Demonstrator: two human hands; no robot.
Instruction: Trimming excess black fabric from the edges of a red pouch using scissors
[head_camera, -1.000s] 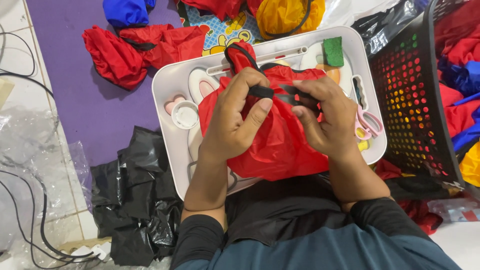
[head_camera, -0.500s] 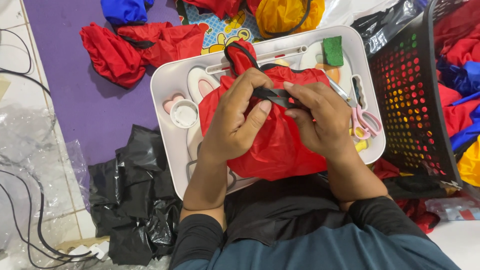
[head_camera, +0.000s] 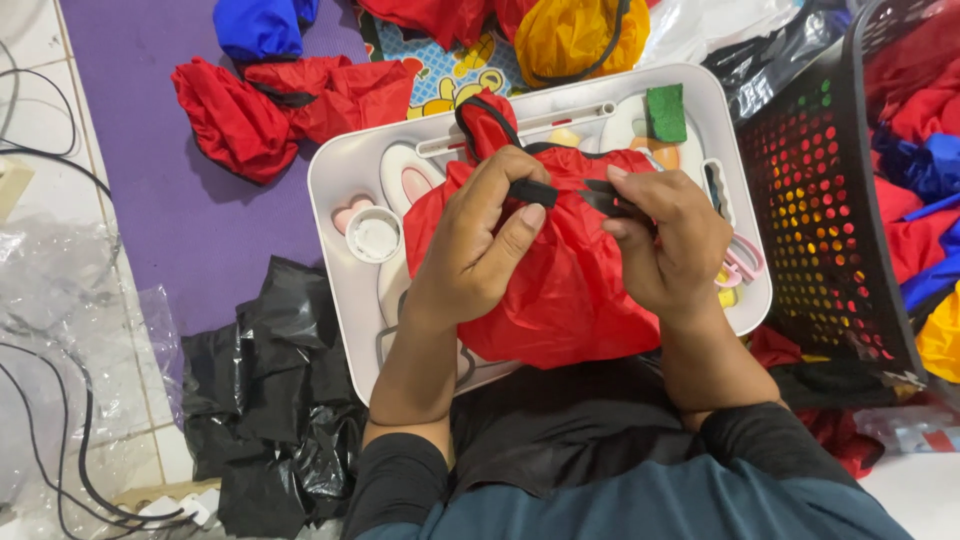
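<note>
A crumpled red fabric bag (head_camera: 560, 290) with black trim lies on a white lap tray (head_camera: 330, 190) in front of me. My left hand (head_camera: 480, 250) pinches a black strap (head_camera: 535, 190) at the bag's top between thumb and fingers. My right hand (head_camera: 665, 245) grips the other end of the black strap (head_camera: 600, 195), fingers curled over the red fabric. Both hands rest on the bag, close together. A loop of black cord (head_camera: 470, 120) sticks up from the bag's far end.
A black perforated basket (head_camera: 820, 220) holding red, blue and yellow fabric stands to the right. Red bags (head_camera: 270, 105), a blue one (head_camera: 255, 25) and a yellow one (head_camera: 575, 35) lie on a purple mat (head_camera: 150, 180). Black plastic (head_camera: 270, 400) and cables (head_camera: 60, 450) lie left. Pink scissors (head_camera: 742, 265) sit on the tray.
My hands have drawn slightly apart on the black strap, and my right hand has shifted to the right over the red bag. The bag stays on the tray.
</note>
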